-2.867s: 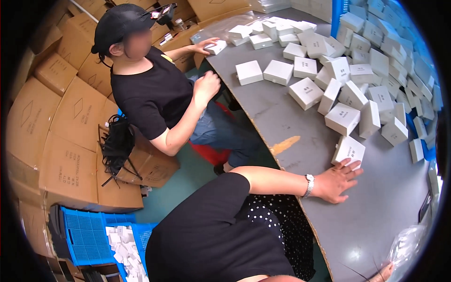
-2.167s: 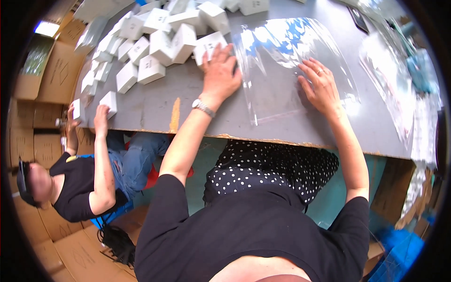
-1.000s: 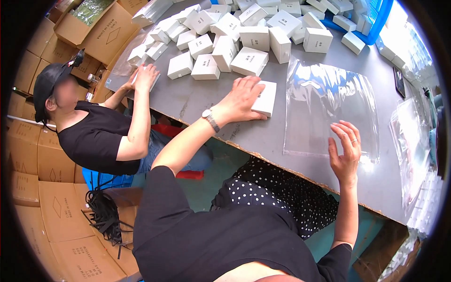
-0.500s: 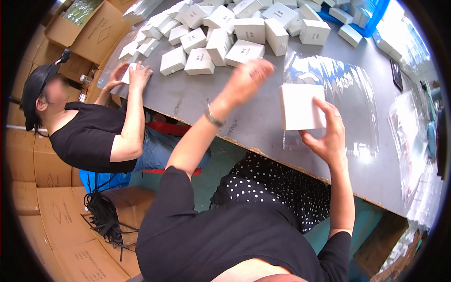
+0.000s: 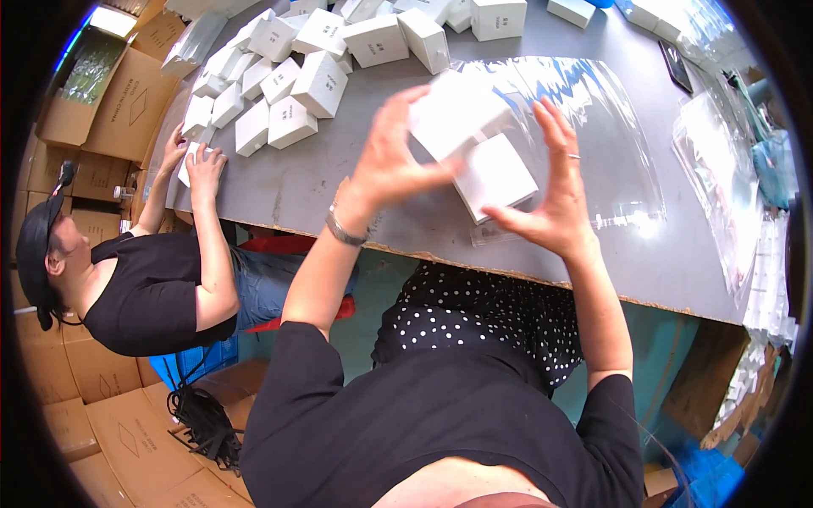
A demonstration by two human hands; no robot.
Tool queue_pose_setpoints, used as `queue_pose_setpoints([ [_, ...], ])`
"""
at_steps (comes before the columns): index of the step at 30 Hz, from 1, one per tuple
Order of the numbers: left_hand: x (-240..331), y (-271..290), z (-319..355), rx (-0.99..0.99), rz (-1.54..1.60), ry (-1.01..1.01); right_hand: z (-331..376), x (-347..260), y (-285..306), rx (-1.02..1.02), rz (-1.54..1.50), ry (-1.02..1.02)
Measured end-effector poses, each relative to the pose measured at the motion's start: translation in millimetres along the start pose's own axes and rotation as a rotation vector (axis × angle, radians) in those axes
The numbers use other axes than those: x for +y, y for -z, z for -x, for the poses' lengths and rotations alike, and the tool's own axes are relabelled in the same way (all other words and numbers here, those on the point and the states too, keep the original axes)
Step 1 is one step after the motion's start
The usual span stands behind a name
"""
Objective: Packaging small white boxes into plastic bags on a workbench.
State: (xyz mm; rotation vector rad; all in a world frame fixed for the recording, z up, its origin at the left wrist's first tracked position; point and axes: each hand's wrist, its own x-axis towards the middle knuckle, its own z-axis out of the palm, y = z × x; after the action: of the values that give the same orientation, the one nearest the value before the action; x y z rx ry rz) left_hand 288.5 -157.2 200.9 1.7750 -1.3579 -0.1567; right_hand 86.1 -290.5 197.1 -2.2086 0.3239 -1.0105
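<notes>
The left hand (image 5: 381,161) blurs at a white box (image 5: 457,116), grip unclear, while the right hand (image 5: 555,190) spreads wide around a second box (image 5: 501,173), perhaps steadying it, both over the clear bag (image 5: 614,148).

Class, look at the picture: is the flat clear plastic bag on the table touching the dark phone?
Apart. The head view shows bare grey tabletop between the right edge of the clear plastic bag and the phone.
</notes>
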Motion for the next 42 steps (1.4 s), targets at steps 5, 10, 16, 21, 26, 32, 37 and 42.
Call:
queue_pose_setpoints([
  [5, 22.8, -16.7, 14.6, -0.087, 0.333, -0.049, 9.3, -0.4, -5.7, -0.047, 0.090, 0.034],
  [10, 1.6, -24.0, 25.5, -0.058, 0.393, 0.039, 34.7, 22.4, -14.6, -0.050, 0.008, -0.039],
  [16, 18.9, -53.2, 37.5, 0.164, 0.032, 0.038, 35.7, 5.0, -18.5, -0.080, 0.153, -0.106],
  [21, 43.0, -66.4, 50.4, 0.238, 0.052, 0.056, 26.1, -4.1, -17.7, 0.000, 0.207, -0.011],
  [26, 9.9, -74.1, 66.7, 0.087, 0.071, 0.231, 29.8, 8.6, -21.7, -0.100, 0.145, -0.080],
  [32, -3.4, -84.5, 72.2, 0.102, 0.354, 0.268, 30.1, 4.7, -8.8, -0.192, 0.105, -0.062],
  [37, 0.8, -75.2, 54.1, -0.211, -0.207, 0.197, 35.8, 35.2, 37.3, -0.016, 0.127, -0.054],
  [42, -29.9, -37.7, 53.0, -0.220, -0.432, 0.016, 57.6, 80.0, 132.0, 0.349, 0.651, -0.306],
])
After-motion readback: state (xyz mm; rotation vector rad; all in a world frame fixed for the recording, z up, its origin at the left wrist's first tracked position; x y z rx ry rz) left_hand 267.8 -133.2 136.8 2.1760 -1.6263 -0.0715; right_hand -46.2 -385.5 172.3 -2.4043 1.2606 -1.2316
